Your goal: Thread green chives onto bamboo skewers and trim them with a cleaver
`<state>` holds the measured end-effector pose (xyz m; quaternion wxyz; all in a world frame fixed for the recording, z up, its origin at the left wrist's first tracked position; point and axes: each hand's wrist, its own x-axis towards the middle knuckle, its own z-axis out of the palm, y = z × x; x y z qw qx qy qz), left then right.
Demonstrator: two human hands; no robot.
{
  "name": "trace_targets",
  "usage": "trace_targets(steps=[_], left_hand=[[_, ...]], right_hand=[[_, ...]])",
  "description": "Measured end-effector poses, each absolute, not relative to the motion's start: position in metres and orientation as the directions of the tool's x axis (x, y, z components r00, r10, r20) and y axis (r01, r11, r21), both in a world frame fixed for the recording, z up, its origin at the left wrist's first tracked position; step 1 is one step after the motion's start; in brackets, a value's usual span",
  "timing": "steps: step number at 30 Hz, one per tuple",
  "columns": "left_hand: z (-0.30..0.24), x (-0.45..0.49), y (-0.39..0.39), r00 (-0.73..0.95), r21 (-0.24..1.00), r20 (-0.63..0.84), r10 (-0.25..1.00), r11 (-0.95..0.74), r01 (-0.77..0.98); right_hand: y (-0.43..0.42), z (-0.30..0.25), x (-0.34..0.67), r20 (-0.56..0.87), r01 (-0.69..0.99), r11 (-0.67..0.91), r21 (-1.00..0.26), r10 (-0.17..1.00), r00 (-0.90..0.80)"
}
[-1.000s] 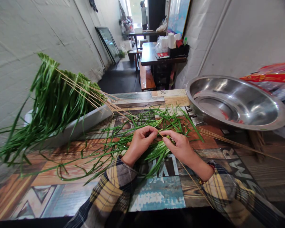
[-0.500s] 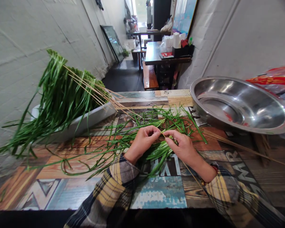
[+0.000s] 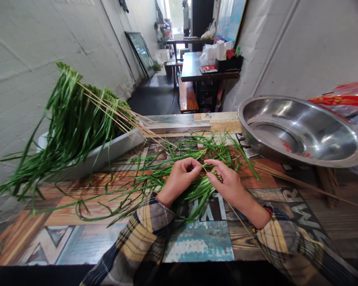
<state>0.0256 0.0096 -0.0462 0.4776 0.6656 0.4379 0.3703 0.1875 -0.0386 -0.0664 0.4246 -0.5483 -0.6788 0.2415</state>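
My left hand (image 3: 179, 177) is curled, pinching green chive leaves (image 3: 193, 191) at the middle of the patterned table (image 3: 197, 242). My right hand (image 3: 226, 180) is closed on a thin bamboo skewer (image 3: 241, 224) that runs back under my wrist, and on the same bunch of chives. The fingertips of both hands nearly touch. Loose chive leaves (image 3: 179, 153) lie spread on the table beyond and left of my hands.
A white tray (image 3: 107, 153) at the left holds a heap of skewered chives (image 3: 71, 123). A large steel basin (image 3: 301, 129) stands at the right, with loose skewers (image 3: 292, 178) in front of it. A red plastic bag (image 3: 346, 97) lies far right. Dark tables and a bench stand beyond.
Both hands stay together on the chives and skewer, with only small finger movements. The view has shifted slightly to the left.
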Motion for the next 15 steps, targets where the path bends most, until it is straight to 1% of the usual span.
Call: trace_targets(steps=[5,9,13,15], left_hand=[[-0.0435,0.0266,0.0085,0.356,0.96,0.041,0.934,-0.136,0.244],[-0.0442,0.0273,0.0074,0.384,0.956,0.048,0.922,-0.153,0.249],[-0.0467,0.0284,0.0066,0.435,0.953,0.081,0.897,-0.197,0.231],[-0.0482,0.0284,0.007,0.443,0.945,0.129,0.887,-0.246,0.217]], right_hand=[[-0.0383,-0.0654,0.1872,0.307,0.535,0.276,-0.798,0.951,-0.033],[-0.0374,-0.067,0.1879,0.318,0.534,0.29,-0.794,0.947,-0.043],[-0.0356,-0.0709,0.1885,0.338,0.544,0.296,-0.785,0.941,-0.024],[-0.035,-0.0723,0.1889,0.336,0.55,0.291,-0.783,0.942,-0.02]])
